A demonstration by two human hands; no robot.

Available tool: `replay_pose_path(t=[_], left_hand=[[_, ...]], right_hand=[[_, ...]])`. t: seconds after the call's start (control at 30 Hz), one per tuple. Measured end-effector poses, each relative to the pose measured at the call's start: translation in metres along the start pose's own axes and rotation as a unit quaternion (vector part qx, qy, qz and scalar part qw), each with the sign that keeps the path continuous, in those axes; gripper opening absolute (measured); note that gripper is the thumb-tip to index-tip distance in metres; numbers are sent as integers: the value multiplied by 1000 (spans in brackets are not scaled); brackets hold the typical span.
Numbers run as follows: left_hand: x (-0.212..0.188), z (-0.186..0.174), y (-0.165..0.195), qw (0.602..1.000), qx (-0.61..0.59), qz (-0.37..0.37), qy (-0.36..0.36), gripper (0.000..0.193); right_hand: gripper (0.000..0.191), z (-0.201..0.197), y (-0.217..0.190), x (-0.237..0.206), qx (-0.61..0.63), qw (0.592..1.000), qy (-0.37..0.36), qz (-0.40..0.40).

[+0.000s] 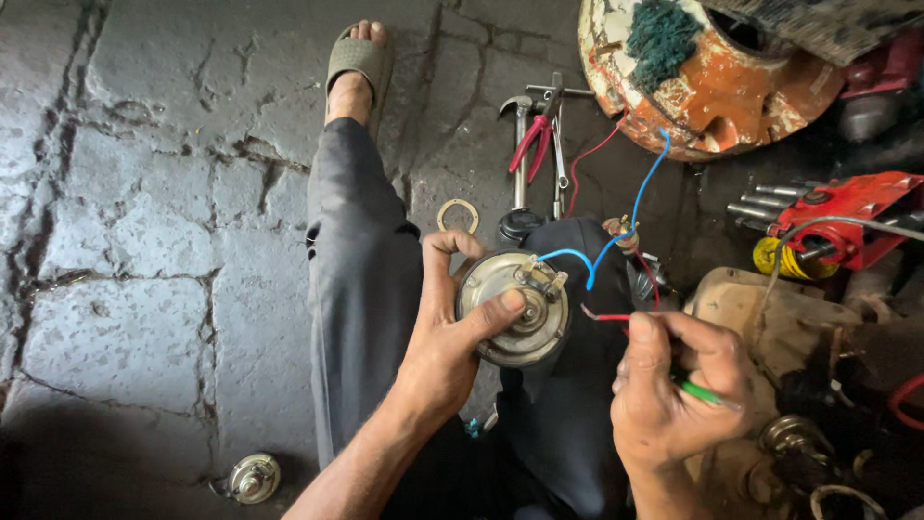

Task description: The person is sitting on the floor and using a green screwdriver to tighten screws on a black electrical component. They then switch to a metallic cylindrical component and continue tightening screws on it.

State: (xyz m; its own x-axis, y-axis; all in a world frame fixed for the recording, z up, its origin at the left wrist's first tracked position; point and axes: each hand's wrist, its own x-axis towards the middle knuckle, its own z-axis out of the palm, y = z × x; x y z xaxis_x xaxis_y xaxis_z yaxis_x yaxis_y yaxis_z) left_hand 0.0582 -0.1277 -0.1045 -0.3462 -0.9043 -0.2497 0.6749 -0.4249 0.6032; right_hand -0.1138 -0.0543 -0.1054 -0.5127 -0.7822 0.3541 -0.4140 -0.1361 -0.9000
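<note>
My left hand [445, 337] grips a round metal horn [515, 306], thumb pressed on its face, held above my lap. A blue wire [616, 231] runs from the horn's terminal up toward the rusty drum. My right hand [674, 390] pinches a red wire [608, 317] by its bare tip just right of the horn and also holds a green-handled tool [705, 393]. The two hands are about a hand's width apart.
My leg in grey trousers [356, 260] stretches over cracked stone floor, foot in a sandal [358, 58]. Hammer and red-handled pliers [535, 140] lie ahead, with a metal ring [457, 215]. A rusty orange drum [707, 77], red machine part [847, 217] and another horn [254, 477] lie around.
</note>
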Motion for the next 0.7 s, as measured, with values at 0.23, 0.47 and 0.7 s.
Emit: replay_pose_path(t=[0.23,0.47,0.7], left_hand=[[-3,2,3,1000,23,-8,-6,71],[-3,-1,1,998,-32,-47,-24,58],[-9,0,-2,998,-41,-16,-52,36]], right_hand=[[15,7,-2,6,-36,999,9,-14],[15,13,-2,6,-10,1000,-8,-18],[17,13,2,8,-74,994,-26,-78]])
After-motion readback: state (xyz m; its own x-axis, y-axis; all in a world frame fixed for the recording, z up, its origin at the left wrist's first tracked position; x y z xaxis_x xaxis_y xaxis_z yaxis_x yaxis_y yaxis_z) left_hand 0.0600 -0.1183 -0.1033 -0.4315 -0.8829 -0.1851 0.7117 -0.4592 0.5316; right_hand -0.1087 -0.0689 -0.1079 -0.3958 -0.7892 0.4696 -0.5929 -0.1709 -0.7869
